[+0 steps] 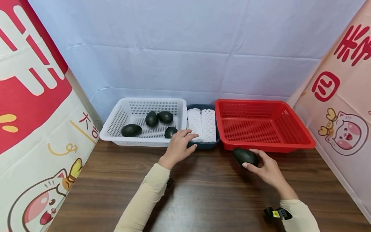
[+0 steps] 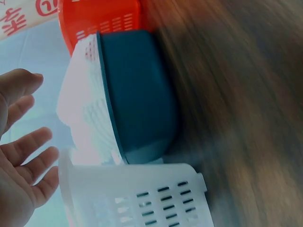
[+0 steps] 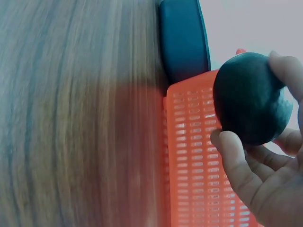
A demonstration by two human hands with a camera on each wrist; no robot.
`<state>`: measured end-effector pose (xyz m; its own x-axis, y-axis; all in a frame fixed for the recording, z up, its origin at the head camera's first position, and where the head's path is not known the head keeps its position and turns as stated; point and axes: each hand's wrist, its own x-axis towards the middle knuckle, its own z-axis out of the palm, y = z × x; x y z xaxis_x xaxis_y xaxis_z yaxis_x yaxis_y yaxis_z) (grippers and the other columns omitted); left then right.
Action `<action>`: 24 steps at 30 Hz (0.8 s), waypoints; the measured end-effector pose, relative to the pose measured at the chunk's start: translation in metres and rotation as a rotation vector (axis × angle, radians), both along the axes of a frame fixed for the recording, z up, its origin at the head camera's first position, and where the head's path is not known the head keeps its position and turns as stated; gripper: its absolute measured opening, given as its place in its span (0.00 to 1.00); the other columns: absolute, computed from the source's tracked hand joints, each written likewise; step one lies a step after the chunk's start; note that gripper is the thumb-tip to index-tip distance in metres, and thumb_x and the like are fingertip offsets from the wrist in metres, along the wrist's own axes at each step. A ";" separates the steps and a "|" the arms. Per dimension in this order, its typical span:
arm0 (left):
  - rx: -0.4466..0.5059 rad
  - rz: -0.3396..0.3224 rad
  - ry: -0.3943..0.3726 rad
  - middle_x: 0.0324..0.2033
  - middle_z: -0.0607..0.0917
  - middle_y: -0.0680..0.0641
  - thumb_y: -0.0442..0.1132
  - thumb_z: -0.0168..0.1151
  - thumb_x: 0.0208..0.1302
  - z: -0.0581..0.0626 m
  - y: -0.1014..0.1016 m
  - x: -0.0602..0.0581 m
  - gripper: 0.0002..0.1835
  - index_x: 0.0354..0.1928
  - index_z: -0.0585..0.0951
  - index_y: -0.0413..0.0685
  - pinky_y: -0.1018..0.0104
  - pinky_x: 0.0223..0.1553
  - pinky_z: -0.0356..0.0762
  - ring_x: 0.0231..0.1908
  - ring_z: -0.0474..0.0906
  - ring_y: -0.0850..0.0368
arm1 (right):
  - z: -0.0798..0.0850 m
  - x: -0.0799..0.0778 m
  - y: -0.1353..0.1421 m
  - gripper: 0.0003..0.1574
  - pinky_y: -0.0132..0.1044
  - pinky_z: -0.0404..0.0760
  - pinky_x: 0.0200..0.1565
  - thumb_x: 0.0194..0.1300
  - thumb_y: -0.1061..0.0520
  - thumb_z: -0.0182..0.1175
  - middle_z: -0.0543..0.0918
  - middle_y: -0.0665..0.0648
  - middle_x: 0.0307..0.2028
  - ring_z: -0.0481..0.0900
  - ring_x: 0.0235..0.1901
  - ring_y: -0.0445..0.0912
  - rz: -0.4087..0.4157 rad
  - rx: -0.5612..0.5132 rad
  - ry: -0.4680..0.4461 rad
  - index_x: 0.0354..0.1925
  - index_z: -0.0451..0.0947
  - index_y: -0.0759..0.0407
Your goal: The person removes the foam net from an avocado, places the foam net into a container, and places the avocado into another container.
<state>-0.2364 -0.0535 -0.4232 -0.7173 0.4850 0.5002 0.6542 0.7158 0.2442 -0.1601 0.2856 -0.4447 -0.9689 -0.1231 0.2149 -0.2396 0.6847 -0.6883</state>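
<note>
In my right hand [image 1: 268,169] I grip a dark green avocado [image 1: 245,157] between thumb and fingers, in front of the red basket's near wall. The right wrist view has the same avocado [image 3: 251,98] with fingertips on both its sides. My left hand [image 1: 180,146] holds nothing; its fingers are spread above the near edge where the white basket [image 1: 145,141] meets the dark blue tray [image 1: 205,145]. White foam net sleeves [image 1: 208,125] lie in that tray. Several avocados [image 1: 131,130] lie in the white basket, one partly hidden by the left hand.
The red basket [image 1: 268,146] stands to the right of the blue tray, its mesh floor showing. All three containers line up along the back of the wooden table [image 1: 197,193]. Printed cloths [image 1: 345,129] hang at both sides, and a pale cloth [image 1: 185,58] hangs behind.
</note>
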 end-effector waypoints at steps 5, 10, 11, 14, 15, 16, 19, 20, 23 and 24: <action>0.012 0.014 0.025 0.50 0.78 0.41 0.42 0.66 0.57 0.000 -0.009 0.003 0.17 0.50 0.81 0.52 0.47 0.45 0.69 0.51 0.71 0.45 | -0.001 -0.002 -0.006 0.42 0.33 0.72 0.27 0.49 0.50 0.72 0.75 0.61 0.49 0.71 0.30 0.48 0.032 -0.020 0.021 0.59 0.68 0.61; 0.017 0.035 0.061 0.50 0.78 0.41 0.41 0.67 0.55 0.000 -0.017 0.005 0.17 0.48 0.82 0.51 0.48 0.45 0.69 0.50 0.72 0.45 | 0.000 -0.003 -0.014 0.43 0.33 0.75 0.28 0.48 0.52 0.73 0.73 0.62 0.51 0.72 0.33 0.49 0.052 -0.048 0.013 0.61 0.68 0.59; 0.019 0.040 0.064 0.50 0.78 0.41 0.41 0.67 0.55 0.000 -0.019 0.005 0.17 0.48 0.82 0.51 0.48 0.45 0.69 0.50 0.72 0.45 | 0.000 -0.004 -0.017 0.43 0.33 0.75 0.29 0.48 0.52 0.73 0.73 0.63 0.51 0.72 0.35 0.50 0.055 -0.052 0.012 0.61 0.68 0.59; 0.032 0.048 0.063 0.50 0.78 0.41 0.41 0.68 0.54 -0.001 -0.024 0.006 0.17 0.48 0.82 0.50 0.48 0.46 0.68 0.50 0.71 0.44 | 0.002 -0.005 -0.023 0.43 0.33 0.76 0.31 0.47 0.54 0.74 0.73 0.63 0.50 0.72 0.37 0.50 0.059 -0.068 0.004 0.61 0.69 0.59; 0.037 0.048 0.062 0.49 0.78 0.41 0.40 0.68 0.54 -0.001 -0.026 0.007 0.17 0.47 0.82 0.49 0.48 0.47 0.68 0.50 0.71 0.44 | 0.003 -0.005 -0.025 0.43 0.32 0.76 0.31 0.47 0.54 0.74 0.73 0.63 0.50 0.72 0.37 0.50 0.062 -0.074 0.001 0.61 0.69 0.58; 0.039 0.049 0.064 0.49 0.78 0.41 0.40 0.68 0.54 -0.001 -0.027 0.007 0.17 0.47 0.83 0.49 0.48 0.47 0.68 0.50 0.71 0.44 | 0.003 -0.005 -0.027 0.43 0.32 0.76 0.31 0.47 0.54 0.74 0.73 0.63 0.50 0.72 0.37 0.50 0.065 -0.080 -0.003 0.61 0.69 0.58; 0.050 0.049 0.085 0.48 0.79 0.40 0.39 0.68 0.53 -0.003 -0.031 0.006 0.16 0.46 0.83 0.49 0.47 0.47 0.68 0.50 0.72 0.44 | 0.006 -0.007 -0.033 0.44 0.32 0.76 0.30 0.47 0.55 0.74 0.73 0.62 0.49 0.72 0.36 0.50 0.076 -0.106 -0.008 0.61 0.69 0.57; 0.057 0.050 0.095 0.48 0.79 0.40 0.38 0.68 0.52 -0.004 -0.033 0.006 0.16 0.46 0.83 0.48 0.47 0.47 0.68 0.49 0.72 0.44 | 0.012 -0.006 -0.038 0.43 0.34 0.76 0.31 0.47 0.57 0.74 0.73 0.63 0.49 0.72 0.36 0.51 0.079 -0.116 -0.009 0.61 0.69 0.59; 0.074 0.062 0.121 0.47 0.79 0.40 0.38 0.69 0.51 -0.006 -0.037 0.005 0.16 0.44 0.84 0.48 0.48 0.46 0.68 0.49 0.72 0.44 | 0.015 -0.007 -0.046 0.43 0.36 0.78 0.32 0.47 0.60 0.73 0.72 0.65 0.50 0.72 0.36 0.52 0.092 -0.135 -0.005 0.62 0.69 0.61; 0.082 0.065 0.124 0.47 0.79 0.41 0.38 0.69 0.50 -0.007 -0.038 0.006 0.16 0.44 0.84 0.47 0.47 0.46 0.68 0.48 0.73 0.44 | 0.016 -0.008 -0.048 0.43 0.37 0.78 0.32 0.47 0.61 0.73 0.72 0.65 0.50 0.72 0.37 0.52 0.096 -0.139 -0.004 0.62 0.68 0.61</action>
